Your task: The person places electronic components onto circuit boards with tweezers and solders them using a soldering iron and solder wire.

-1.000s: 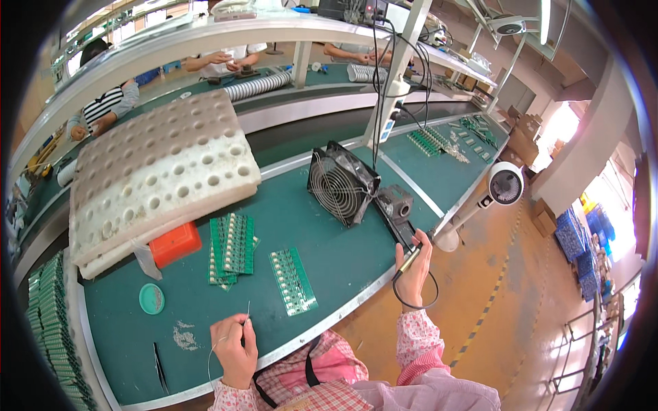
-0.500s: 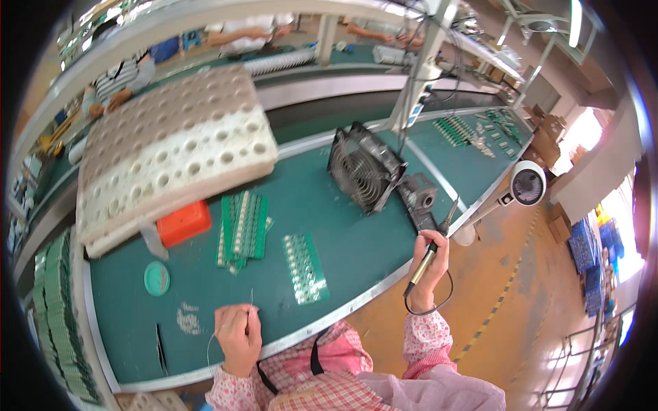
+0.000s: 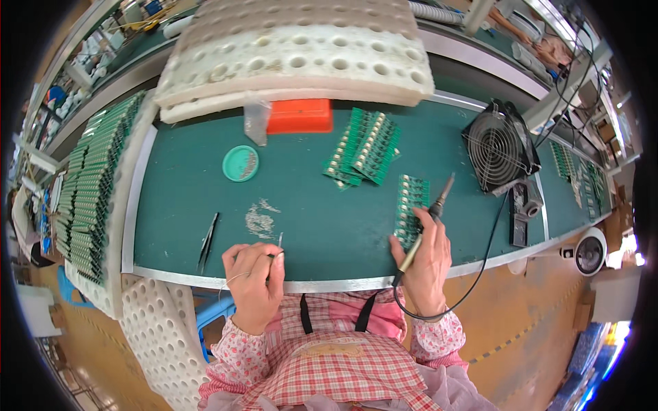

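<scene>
- Iron (image 3: 441, 201) slants through the right hand (image 3: 425, 264), whose fingers and thumb close round the handle; the metal tip points away from the person, over the table (image 3: 315, 205), to the right of the single board.
- The left hand (image 3: 253, 281) is curled, its thumb and fingertips pinching a thin wire (image 3: 280, 240); a short end sticks up from them, near the table's front edge.
- The single board (image 3: 409, 203), green, lies flat beside the right hand, its near end partly hidden; whether the fingers touch it, I cannot tell.
- A cable (image 3: 485, 260) curves from the handle's rear, below the right wrist, then up toward the fan (image 3: 495, 151).
- The iron stand (image 3: 519, 222) is just below the fan.
- Boards overlap in a stack (image 3: 367, 147) beyond the single one.
- Tweezers (image 3: 208, 241) lie left of a scatter of small pale pieces (image 3: 260, 219).
- A teal dish (image 3: 229, 163) and a red box (image 3: 300, 116) sit farther back.
</scene>
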Motion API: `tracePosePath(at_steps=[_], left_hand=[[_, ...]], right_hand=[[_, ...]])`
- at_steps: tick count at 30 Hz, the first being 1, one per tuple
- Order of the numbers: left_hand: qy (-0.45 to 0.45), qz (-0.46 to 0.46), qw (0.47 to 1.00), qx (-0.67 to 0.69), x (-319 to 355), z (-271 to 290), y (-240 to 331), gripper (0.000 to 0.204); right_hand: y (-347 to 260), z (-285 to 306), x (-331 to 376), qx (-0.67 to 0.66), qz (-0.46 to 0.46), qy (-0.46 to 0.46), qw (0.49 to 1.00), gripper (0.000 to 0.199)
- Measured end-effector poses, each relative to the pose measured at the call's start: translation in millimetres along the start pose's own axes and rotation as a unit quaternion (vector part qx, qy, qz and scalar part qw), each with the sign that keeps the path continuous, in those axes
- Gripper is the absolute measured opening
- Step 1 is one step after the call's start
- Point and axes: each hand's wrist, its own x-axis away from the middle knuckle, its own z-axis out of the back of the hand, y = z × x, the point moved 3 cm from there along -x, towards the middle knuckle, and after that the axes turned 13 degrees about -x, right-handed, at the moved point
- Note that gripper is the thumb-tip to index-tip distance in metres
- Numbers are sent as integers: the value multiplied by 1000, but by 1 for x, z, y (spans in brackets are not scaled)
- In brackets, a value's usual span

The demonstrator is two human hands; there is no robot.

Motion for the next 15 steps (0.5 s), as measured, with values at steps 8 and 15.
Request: tracePosePath(at_steps=[8,15], left_hand=[[3,67,997,-44,10,24,-41,9],[1,134,968,-210,14,38,-81,18]], right_hand=[[6,16,8,-107,-86,73,988,59],[-6,4,16,15,-28,0,999,77]])
